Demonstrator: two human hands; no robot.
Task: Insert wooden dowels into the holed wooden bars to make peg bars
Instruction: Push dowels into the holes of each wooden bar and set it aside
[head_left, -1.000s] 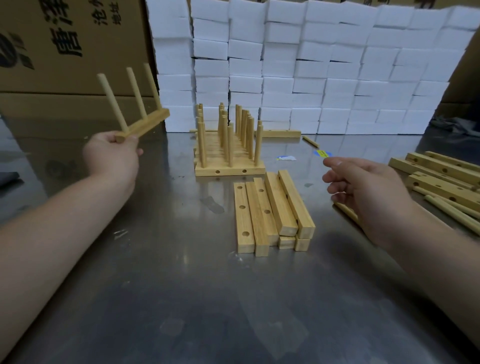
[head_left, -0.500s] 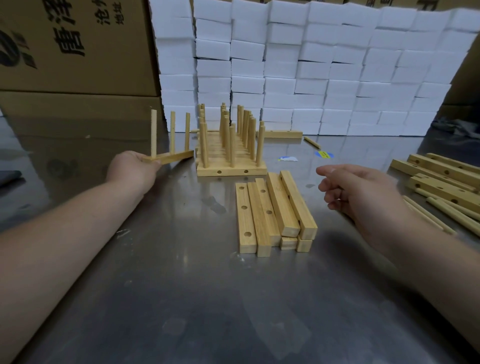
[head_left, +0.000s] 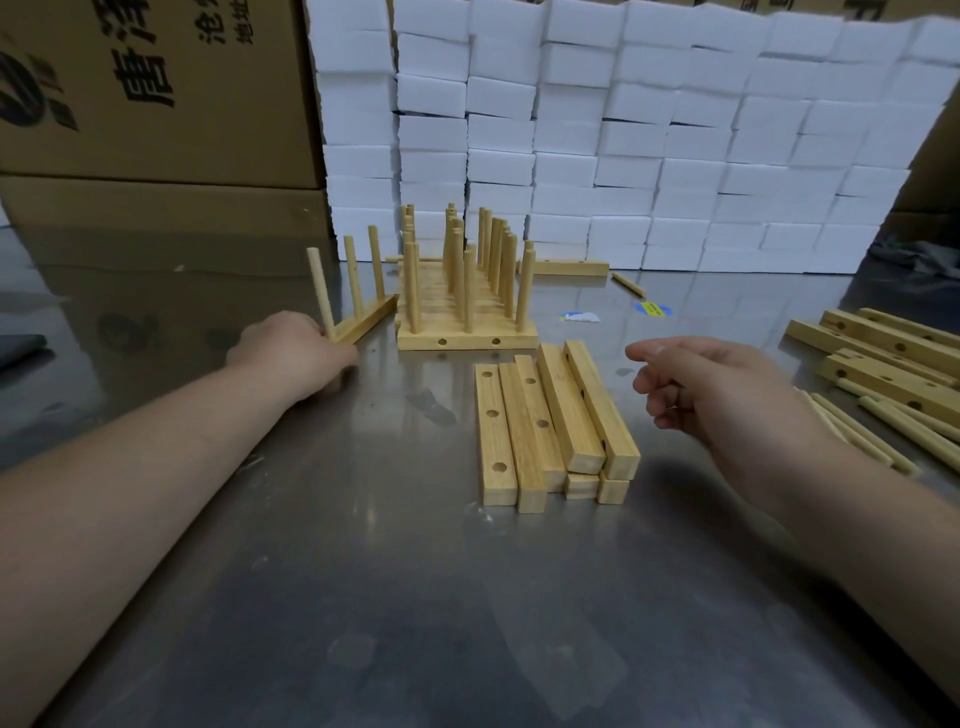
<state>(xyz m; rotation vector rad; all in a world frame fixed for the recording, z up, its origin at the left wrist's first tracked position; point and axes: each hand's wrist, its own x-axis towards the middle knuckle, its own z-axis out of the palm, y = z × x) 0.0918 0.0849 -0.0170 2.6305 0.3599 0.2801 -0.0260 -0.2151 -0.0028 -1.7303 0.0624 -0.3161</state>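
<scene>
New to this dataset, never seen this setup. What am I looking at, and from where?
No machine: a person's two bare hands, filmed from a head-worn camera looking down at a shiny metal table. The left hand grips the near end of a pale wooden bar with three upright dowels, beside a row of finished peg bars. The right hand hovers empty. Plain holed wooden bars lie stacked in the middle; more bars and loose dowels lie at right.

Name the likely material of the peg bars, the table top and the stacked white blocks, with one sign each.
Peg bars: pale, bare-looking wood; grain shows.
Table top: probably brushed steel; grey and reflective.
White blocks: perhaps foam; matte with soft edges.
</scene>
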